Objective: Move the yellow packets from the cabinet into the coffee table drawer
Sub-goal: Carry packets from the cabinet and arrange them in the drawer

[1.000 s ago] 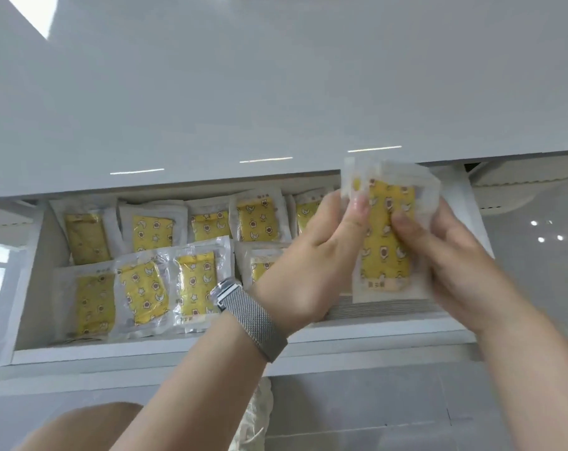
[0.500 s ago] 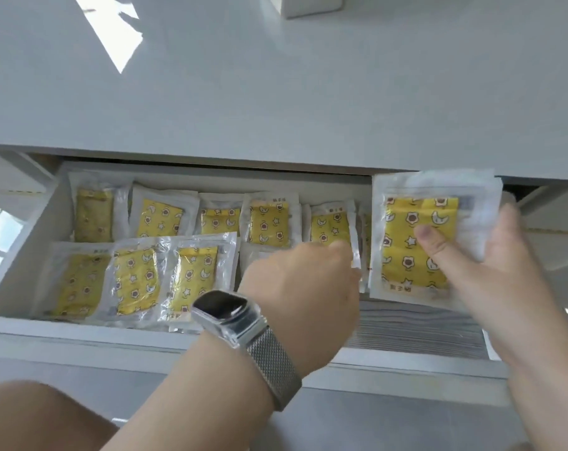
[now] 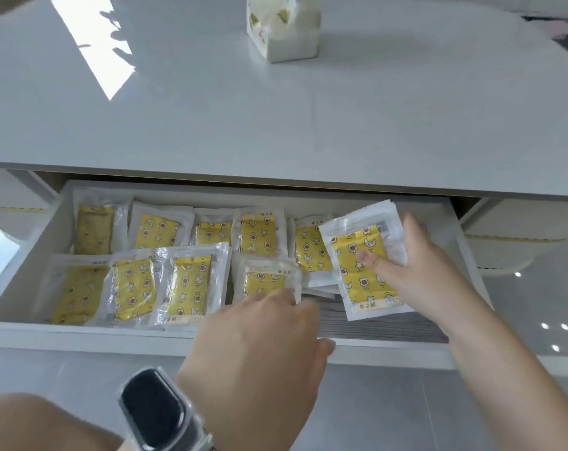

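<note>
Right grip [image 3: 419, 275] clamps packet stack [image 3: 364, 265], now lower; left grip [image 3: 260, 333] apparently pinches one.

The left hand [image 3: 260, 340] reaches toward 12 o'clock, back up, fingers curled down on a packet [image 3: 269, 281], a watch [image 3: 155, 415] on its wrist. The right hand [image 3: 419, 271], at 2 o'clock from it, grips a stack [image 3: 360, 258], thumb pressed on top.
</note>
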Action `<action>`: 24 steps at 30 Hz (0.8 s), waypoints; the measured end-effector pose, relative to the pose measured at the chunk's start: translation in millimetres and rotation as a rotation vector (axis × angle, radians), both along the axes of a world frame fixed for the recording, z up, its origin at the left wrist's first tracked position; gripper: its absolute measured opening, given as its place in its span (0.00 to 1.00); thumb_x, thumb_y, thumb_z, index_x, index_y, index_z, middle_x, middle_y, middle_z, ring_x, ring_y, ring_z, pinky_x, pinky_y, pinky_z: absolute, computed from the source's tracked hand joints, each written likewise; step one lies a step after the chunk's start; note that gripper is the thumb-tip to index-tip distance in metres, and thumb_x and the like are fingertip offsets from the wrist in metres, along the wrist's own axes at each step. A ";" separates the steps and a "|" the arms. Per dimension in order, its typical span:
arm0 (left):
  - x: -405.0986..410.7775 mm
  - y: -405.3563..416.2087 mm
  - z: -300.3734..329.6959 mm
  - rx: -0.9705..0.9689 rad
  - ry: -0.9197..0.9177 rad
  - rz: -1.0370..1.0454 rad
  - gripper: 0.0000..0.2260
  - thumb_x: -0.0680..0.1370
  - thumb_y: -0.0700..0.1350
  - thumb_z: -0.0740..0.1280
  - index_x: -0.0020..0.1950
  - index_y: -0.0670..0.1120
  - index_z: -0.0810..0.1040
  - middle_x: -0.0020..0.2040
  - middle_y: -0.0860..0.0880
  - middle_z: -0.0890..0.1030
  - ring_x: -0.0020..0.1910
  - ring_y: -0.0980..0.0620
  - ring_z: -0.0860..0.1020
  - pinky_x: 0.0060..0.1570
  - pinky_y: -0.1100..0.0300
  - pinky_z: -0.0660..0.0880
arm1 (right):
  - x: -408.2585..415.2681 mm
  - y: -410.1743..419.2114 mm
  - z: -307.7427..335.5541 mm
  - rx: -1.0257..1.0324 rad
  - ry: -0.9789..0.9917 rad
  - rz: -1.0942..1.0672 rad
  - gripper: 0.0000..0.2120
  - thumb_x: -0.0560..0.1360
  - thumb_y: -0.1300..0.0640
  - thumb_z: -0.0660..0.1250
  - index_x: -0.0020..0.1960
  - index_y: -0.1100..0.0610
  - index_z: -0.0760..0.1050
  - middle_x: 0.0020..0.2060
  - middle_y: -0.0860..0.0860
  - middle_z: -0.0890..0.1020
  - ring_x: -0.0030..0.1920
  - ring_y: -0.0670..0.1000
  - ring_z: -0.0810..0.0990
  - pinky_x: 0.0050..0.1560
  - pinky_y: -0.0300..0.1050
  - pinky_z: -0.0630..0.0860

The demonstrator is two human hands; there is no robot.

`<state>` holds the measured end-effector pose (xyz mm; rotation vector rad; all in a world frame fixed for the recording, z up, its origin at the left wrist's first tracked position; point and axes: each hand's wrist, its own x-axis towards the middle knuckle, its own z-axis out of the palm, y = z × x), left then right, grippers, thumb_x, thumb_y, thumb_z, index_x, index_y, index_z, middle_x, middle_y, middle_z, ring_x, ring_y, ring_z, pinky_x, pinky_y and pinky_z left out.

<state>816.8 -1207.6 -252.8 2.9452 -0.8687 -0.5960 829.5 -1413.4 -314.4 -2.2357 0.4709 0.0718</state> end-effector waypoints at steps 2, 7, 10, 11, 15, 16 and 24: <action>1.2 -0.8 -3.0 0.011 0.021 -0.003 0.17 0.82 0.59 0.51 0.66 0.56 0.69 0.62 0.58 0.72 0.62 0.54 0.71 0.45 0.59 0.65 | 2.0 2.7 0.4 0.021 0.056 0.001 0.25 0.72 0.40 0.69 0.62 0.50 0.66 0.54 0.39 0.76 0.56 0.50 0.78 0.54 0.52 0.77; 11.3 5.5 -6.9 -0.033 -0.005 -0.011 0.16 0.83 0.58 0.52 0.63 0.54 0.73 0.60 0.55 0.75 0.59 0.52 0.75 0.46 0.58 0.69 | 2.7 6.8 1.1 0.243 0.062 -0.045 0.19 0.72 0.44 0.70 0.59 0.44 0.68 0.51 0.33 0.75 0.55 0.44 0.77 0.47 0.45 0.76; 18.1 10.4 -6.7 -0.030 -0.004 -0.025 0.16 0.83 0.57 0.53 0.63 0.53 0.74 0.59 0.54 0.76 0.58 0.51 0.76 0.48 0.58 0.70 | 5.0 9.9 -0.1 0.300 0.087 -0.032 0.29 0.67 0.39 0.70 0.64 0.43 0.66 0.61 0.37 0.75 0.64 0.45 0.73 0.59 0.47 0.72; 19.7 11.9 -6.7 -0.024 -0.006 -0.027 0.16 0.83 0.57 0.53 0.63 0.53 0.74 0.59 0.54 0.76 0.57 0.51 0.76 0.47 0.58 0.70 | 6.6 12.0 -0.9 0.303 0.121 -0.009 0.34 0.68 0.38 0.70 0.69 0.43 0.62 0.67 0.38 0.70 0.68 0.46 0.69 0.64 0.49 0.69; 21.7 15.2 -5.8 -0.018 -0.032 -0.046 0.15 0.83 0.57 0.53 0.60 0.53 0.75 0.56 0.55 0.78 0.52 0.51 0.79 0.42 0.60 0.68 | 16.7 17.9 -6.2 0.276 0.321 0.108 0.45 0.74 0.40 0.67 0.80 0.47 0.42 0.76 0.41 0.55 0.76 0.48 0.58 0.75 0.53 0.58; 22.7 16.2 -5.4 -0.030 -0.043 -0.044 0.15 0.83 0.57 0.53 0.60 0.54 0.75 0.55 0.55 0.79 0.51 0.51 0.79 0.41 0.60 0.69 | 21.1 19.3 -5.6 0.270 0.371 0.113 0.47 0.73 0.39 0.69 0.80 0.47 0.43 0.78 0.44 0.55 0.76 0.50 0.58 0.75 0.55 0.58; 36.5 33.2 -14.0 -0.025 -0.057 -0.037 0.15 0.83 0.56 0.53 0.64 0.54 0.73 0.57 0.55 0.78 0.54 0.52 0.79 0.44 0.60 0.71 | 29.8 19.5 -24.4 0.427 0.715 0.115 0.46 0.56 0.40 0.82 0.68 0.58 0.71 0.66 0.54 0.77 0.68 0.55 0.73 0.71 0.59 0.66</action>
